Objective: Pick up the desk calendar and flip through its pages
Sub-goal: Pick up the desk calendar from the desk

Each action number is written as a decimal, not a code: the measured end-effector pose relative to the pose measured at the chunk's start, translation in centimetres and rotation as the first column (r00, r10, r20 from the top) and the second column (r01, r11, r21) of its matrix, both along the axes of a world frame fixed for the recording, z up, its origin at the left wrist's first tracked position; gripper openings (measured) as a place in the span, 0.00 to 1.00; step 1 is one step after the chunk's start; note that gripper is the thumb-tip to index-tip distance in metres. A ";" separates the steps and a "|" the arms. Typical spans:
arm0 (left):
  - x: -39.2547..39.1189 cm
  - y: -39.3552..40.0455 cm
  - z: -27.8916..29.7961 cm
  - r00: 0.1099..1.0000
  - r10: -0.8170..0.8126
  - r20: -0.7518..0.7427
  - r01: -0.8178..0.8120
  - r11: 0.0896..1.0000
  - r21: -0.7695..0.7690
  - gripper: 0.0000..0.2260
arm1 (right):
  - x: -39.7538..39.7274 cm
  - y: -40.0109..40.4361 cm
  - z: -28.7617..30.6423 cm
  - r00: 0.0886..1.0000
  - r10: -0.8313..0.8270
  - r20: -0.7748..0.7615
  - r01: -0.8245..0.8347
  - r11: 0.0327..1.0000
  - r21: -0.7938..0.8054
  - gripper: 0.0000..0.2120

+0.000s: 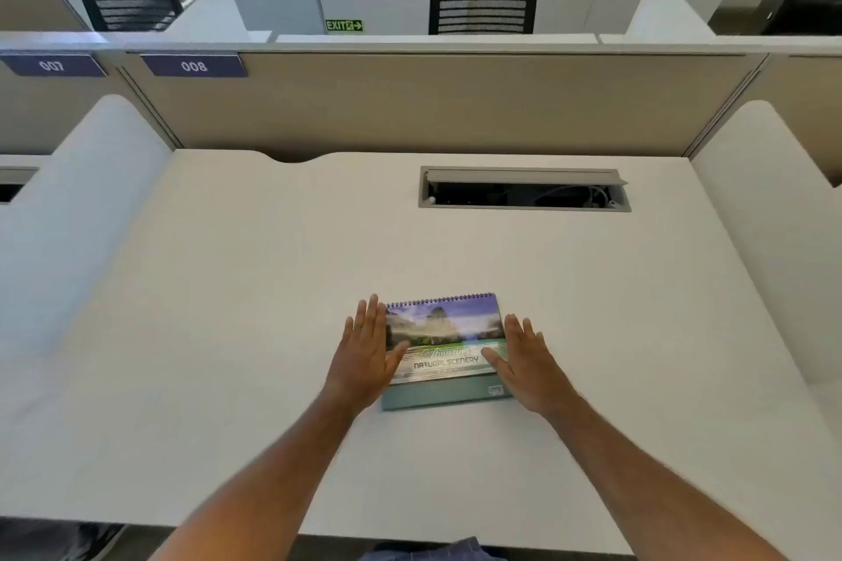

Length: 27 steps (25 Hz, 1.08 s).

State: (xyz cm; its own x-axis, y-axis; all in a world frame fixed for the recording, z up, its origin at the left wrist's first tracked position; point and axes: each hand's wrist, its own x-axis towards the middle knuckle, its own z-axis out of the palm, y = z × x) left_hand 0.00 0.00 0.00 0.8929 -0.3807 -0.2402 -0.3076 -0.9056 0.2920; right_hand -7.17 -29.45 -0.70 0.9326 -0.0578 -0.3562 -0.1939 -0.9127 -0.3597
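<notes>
A spiral-bound desk calendar stands on the white desk, its cover showing a mountain scene and the words "Natural Scenery", with a green base at the front. My left hand is at the calendar's left edge, fingers straight and apart, thumb lying on the cover. My right hand is at the right edge in the same pose, thumb on the cover. Neither hand has closed around it, and the calendar still rests on the desk.
A recessed cable tray with an open lid sits behind the calendar. White side dividers flank the desk left and right, and a beige partition closes the back. Black chairs stand beyond it.
</notes>
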 end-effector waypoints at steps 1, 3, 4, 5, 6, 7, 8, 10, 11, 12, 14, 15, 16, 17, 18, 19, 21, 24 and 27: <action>-0.5 0.1 -0.5 1.000 0.002 -0.009 -0.002 0.998 0.055 0.37 | -0.3 0.3 -0.2 1.000 -0.020 -0.010 0.020 1.000 0.003 0.39; -1.2 0.4 -1.1 0.998 -0.005 -0.062 0.014 0.990 0.140 0.36 | -0.8 0.6 -0.4 0.998 -0.041 -0.048 0.040 0.999 -0.012 0.39; -1.6 0.4 -1.6 0.997 -0.016 -0.074 0.027 0.988 0.154 0.36 | -1.1 0.7 -0.7 0.998 -0.040 -0.057 0.040 0.999 -0.004 0.39; -1.7 0.2 -1.7 0.996 -0.023 -0.088 0.038 0.984 0.172 0.35 | -1.2 0.8 -1.0 0.997 -0.046 -0.066 0.046 0.999 0.005 0.39; -1.7 0.0 -1.6 0.995 -0.027 -0.092 0.044 0.981 0.187 0.35 | -1.2 1.0 -1.0 0.996 -0.048 -0.071 0.049 0.999 0.012 0.39; -1.5 -0.1 -1.4 0.995 -0.009 -0.103 0.027 0.984 0.178 0.34 | -1.2 1.1 -1.0 0.997 -0.052 -0.064 0.053 0.998 0.019 0.39; -1.3 -0.2 -1.3 0.995 0.011 -0.100 0.005 0.987 0.162 0.33 | -1.1 1.2 -1.1 0.997 -0.063 -0.031 0.064 0.998 0.006 0.38; -1.3 -0.3 -0.8 0.998 0.040 -0.043 -0.033 0.987 0.160 0.29 | -1.1 1.2 -0.9 0.995 -0.093 0.040 0.095 0.993 -0.064 0.34; -1.4 -0.5 -0.6 0.998 0.058 -0.031 -0.054 0.989 0.138 0.25 | -1.0 1.2 -0.7 0.992 -0.119 0.046 0.123 0.989 -0.077 0.31; -1.5 -0.8 -0.5 0.994 0.103 -0.048 -0.100 0.993 0.057 0.21 | -0.7 1.2 -0.6 0.988 -0.147 0.038 0.149 0.987 -0.056 0.29; -1.5 -1.6 -0.3 0.925 0.319 -0.208 -0.358 0.915 -0.187 0.17 | -0.1 1.2 -0.5 0.972 -0.234 0.000 0.234 0.970 0.072 0.26; -1.2 -2.1 -0.1 0.833 0.442 -0.334 -0.534 0.800 -0.273 0.16 | 0.3 1.3 -0.4 0.956 -0.294 -0.012 0.292 0.945 0.149 0.27; -0.9 -2.7 0.2 0.706 0.541 -0.457 -0.694 0.655 -0.299 0.16 | 0.6 1.4 -0.4 0.930 -0.367 -0.018 0.361 0.904 0.228 0.27; -0.4 -3.0 0.3 0.581 0.592 -0.559 -0.805 0.520 -0.286 0.16 | 1.0 1.4 -0.4 0.888 -0.459 -0.036 0.446 0.837 0.317 0.27; 0.1 -3.1 0.3 0.494 0.597 -0.632 -0.864 0.421 -0.278 0.16 | 1.3 1.5 -0.3 0.833 -0.549 -0.074 0.526 0.743 0.413 0.27; 0.4 -3.1 0.2 0.444 0.576 -0.686 -0.894 0.340 -0.293 0.15 | 1.5 1.6 -0.2 0.782 -0.611 -0.126 0.584 0.647 0.490 0.26; 1.1 -2.8 0.3 0.389 0.515 -0.764 -0.921 0.202 -0.333 0.11 | 1.9 1.6 0.0 0.716 -0.672 -0.191 0.636 0.515 0.574 0.24; 1.4 -2.1 -0.1 0.305 0.462 -0.833 -0.952 0.126 -0.279 0.13 | 2.2 1.5 0.1 0.665 -0.706 -0.243 0.668 0.416 0.617 0.21; 1.5 -1.5 0.0 0.289 0.447 -0.847 -0.957 0.134 -0.256 0.13 | 2.3 1.6 0.2 0.663 -0.695 -0.278 0.661 0.369 0.653 0.15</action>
State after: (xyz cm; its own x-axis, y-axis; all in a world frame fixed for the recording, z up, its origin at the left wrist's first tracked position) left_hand 1.51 -1.51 -0.01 0.6226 0.1357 -0.7706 0.7779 -0.0005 0.6284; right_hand -4.86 -27.88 -0.48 0.7053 -0.4503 -0.5475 -0.6052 0.0198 -0.7958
